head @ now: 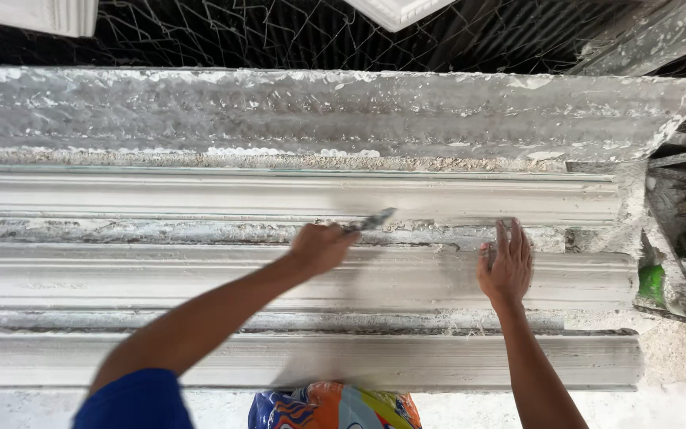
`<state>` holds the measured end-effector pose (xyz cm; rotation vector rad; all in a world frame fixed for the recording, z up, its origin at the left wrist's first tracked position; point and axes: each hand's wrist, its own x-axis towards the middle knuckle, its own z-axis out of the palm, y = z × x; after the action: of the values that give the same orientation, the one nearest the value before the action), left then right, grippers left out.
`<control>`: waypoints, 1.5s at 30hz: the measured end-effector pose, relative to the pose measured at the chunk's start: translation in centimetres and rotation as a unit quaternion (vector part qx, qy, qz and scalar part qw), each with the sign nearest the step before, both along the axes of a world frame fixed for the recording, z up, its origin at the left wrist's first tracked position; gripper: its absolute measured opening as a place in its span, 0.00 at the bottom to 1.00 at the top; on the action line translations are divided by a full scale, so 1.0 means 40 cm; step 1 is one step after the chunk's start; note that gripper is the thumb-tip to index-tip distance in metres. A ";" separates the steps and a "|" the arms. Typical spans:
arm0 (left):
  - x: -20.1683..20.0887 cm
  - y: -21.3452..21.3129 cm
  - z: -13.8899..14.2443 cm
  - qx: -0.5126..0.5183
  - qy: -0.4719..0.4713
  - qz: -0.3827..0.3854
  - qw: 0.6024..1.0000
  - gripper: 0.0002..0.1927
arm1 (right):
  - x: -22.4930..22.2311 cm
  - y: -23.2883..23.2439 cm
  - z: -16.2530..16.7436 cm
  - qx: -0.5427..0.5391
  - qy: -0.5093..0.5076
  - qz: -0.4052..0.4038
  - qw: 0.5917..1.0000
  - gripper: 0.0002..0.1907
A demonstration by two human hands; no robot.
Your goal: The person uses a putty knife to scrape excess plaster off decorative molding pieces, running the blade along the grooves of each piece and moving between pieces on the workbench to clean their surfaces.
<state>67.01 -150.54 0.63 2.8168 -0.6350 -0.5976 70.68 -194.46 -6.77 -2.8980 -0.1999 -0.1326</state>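
Left hand [321,246] gripping a small scraper [373,220] on the white plaster moulding [160,278]; right hand [506,264] pressed flat just beside.

Left hand [321,247] clenched, right hand [506,266] flat

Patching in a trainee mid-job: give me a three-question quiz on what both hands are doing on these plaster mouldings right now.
1. True or false: the right hand grips the scraper.
2. Which hand lies flat, fingers spread, on the plaster moulding?
A. left
B. right
C. neither
3. Fill in: the scraper's blade touches the rough seam between two ____.

Key:
1. False; the left hand holds it.
2. B
3. mouldings
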 end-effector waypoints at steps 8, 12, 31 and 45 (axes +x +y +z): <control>-0.009 -0.063 -0.016 -0.024 -0.041 0.033 0.998 0.20 | -0.028 -0.004 -0.020 -0.023 -0.021 -0.005 1.000 0.30; -0.004 -0.094 -0.024 -0.032 0.026 0.053 0.998 0.24 | -0.035 -0.002 -0.012 0.000 -0.044 0.011 0.999 0.29; 0.061 -0.251 0.017 -0.053 -0.089 0.003 0.995 0.18 | -0.046 0.022 0.027 0.033 -0.085 -0.010 0.996 0.23; 0.103 -0.330 -0.002 -0.058 -0.011 -0.014 0.998 0.18 | -0.052 0.022 0.042 0.029 -0.093 -0.023 0.995 0.20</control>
<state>71.15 -163.74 0.56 2.7145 -0.6910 -0.5189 68.60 -193.57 -5.08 -2.8313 -0.1577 -0.4111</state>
